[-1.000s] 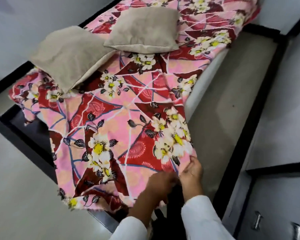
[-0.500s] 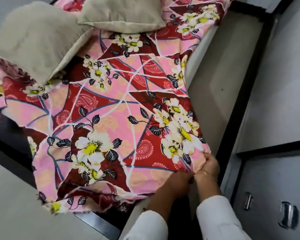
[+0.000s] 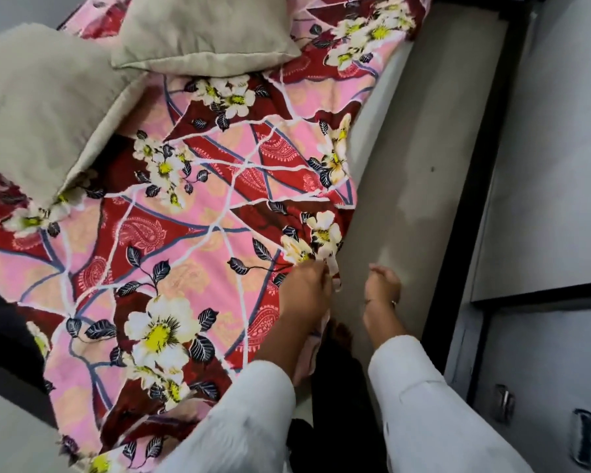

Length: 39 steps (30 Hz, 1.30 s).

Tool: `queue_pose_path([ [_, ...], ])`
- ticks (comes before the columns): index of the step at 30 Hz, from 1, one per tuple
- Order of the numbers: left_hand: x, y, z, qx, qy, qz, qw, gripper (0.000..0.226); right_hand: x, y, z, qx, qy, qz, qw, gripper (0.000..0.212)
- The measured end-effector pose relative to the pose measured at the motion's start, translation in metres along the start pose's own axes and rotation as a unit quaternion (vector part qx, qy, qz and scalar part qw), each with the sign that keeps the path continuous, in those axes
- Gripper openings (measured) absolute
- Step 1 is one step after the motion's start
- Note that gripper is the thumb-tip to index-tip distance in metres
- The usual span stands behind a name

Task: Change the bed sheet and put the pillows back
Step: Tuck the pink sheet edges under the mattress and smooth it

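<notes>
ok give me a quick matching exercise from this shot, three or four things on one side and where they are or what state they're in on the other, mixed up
Things:
1. left hand
2. right hand
3. beige pillows
4. floral bed sheet

States:
A. lying on top of the sheet at the far end
B. spread over the bed, one edge hanging down the side
C. pinching the sheet's edge
D. curled over the floor, apart from the sheet, holding nothing

Pairs: 1-C, 2-D, 3-A, 4-B

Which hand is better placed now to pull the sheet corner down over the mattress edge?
Probably the left hand: it already pinches the floral sheet at its corner by the mattress edge. The right hand hangs beside it over the floor, fingers curled, holding nothing.
</notes>
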State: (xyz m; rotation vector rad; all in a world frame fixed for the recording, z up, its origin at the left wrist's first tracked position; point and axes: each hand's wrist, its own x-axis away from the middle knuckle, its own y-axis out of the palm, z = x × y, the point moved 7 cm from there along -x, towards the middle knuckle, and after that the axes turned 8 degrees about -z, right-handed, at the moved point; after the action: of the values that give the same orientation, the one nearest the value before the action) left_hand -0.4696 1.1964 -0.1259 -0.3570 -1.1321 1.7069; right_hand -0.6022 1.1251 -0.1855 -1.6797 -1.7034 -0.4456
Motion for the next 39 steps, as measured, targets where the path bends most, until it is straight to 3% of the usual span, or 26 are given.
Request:
queue_pose_path([
  [4, -0.053, -0.029, -0.002, -0.036, -0.001, 0.031, 0.999, 0.021, -0.023, 0.035, -0.045, 0.021, -0.036, -0.023, 0.999, 0.029],
  [7, -0.089, -0.048, -0.010, -0.078, 0.010, 0.070, 0.994, 0.036, -0.049, 0.058, -0.079, 0.074, -0.069, -0.026, 0.995, 0.032],
  [13, -0.161, -0.067, -0.035, -0.093, -0.053, 0.015, 0.994, 0.040, -0.097, 0.115, -0.169, 0.208, -0.198, -0.040, 0.957, 0.035],
  [16, -0.196, -0.075, -0.026, -0.082, -0.051, 0.018, 0.995, 0.052, -0.112, 0.134, -0.202, 0.281, -0.204, -0.003, 0.938, 0.048],
  [19, -0.225, -0.071, -0.018, -0.075, -0.072, -0.023, 0.994, 0.061, -0.122, 0.146, -0.222, 0.300, -0.212, -0.015, 0.930, 0.041],
  [21, -0.239, -0.067, -0.012, -0.065, -0.082, -0.047, 0.993, 0.072, -0.120, 0.152, -0.239, 0.243, -0.220, -0.057, 0.943, 0.034],
  [23, -0.253, -0.065, -0.004, -0.064, -0.078, -0.062, 0.993, 0.084, -0.123, 0.156, -0.250, 0.059, -0.187, -0.117, 0.973, 0.030],
  [24, -0.260, -0.064, 0.001, -0.062, -0.071, -0.064, 0.993, 0.088, -0.127, 0.160, -0.251, -0.065, -0.124, -0.162, 0.977, 0.029],
  [26, -0.272, -0.062, 0.010, -0.055, -0.051, -0.063, 0.995, 0.090, -0.137, 0.172, -0.249, -0.254, 0.024, -0.265, 0.930, 0.036],
  [28, -0.281, -0.061, 0.018, -0.048, -0.025, -0.051, 0.997, 0.090, -0.136, 0.178, -0.264, -0.258, 0.053, -0.335, 0.904, 0.037],
  [31, -0.288, -0.059, 0.029, -0.084, 0.030, -0.035, 0.995, 0.089, -0.160, 0.165, -0.287, -0.261, -0.034, -0.301, 0.917, 0.029],
  [33, -0.290, -0.054, 0.038, -0.114, 0.076, -0.021, 0.990, 0.087, -0.166, 0.145, -0.292, -0.272, -0.083, -0.282, 0.916, 0.036],
  [39, -0.278, -0.019, 0.080, -0.155, 0.200, 0.035, 0.967, 0.062, -0.174, 0.066, -0.268, -0.307, -0.142, -0.188, 0.922, 0.044],
])
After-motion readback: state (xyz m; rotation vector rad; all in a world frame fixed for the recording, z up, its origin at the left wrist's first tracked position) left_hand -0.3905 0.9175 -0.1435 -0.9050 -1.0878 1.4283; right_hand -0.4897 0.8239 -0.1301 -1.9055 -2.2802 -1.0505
